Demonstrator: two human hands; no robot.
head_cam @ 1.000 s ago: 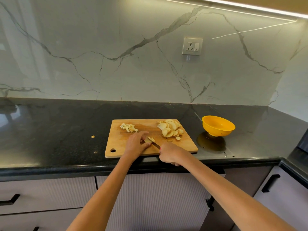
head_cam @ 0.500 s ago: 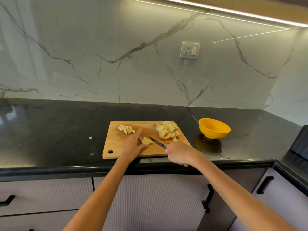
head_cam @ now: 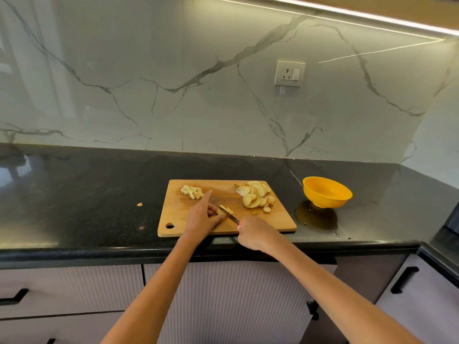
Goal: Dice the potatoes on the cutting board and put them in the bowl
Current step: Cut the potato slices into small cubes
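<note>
Head view has the left hand [head_cam: 202,219] down on the wooden cutting board [head_cam: 173,214], forefinger stretched out straight, thumb and remaining fingers pinning a few potato strips [head_cam: 224,210]. Right hand [head_cam: 255,233] is wrapped tight round the knife [head_cam: 229,216], blade laid across those strips. Diced potato [head_cam: 192,191] sits far-left on the board, sliced potato [head_cam: 255,196] far-right, and the yellow bowl [head_cam: 326,192] waits on the black counter [head_cam: 87,194] just right of the board.
</note>
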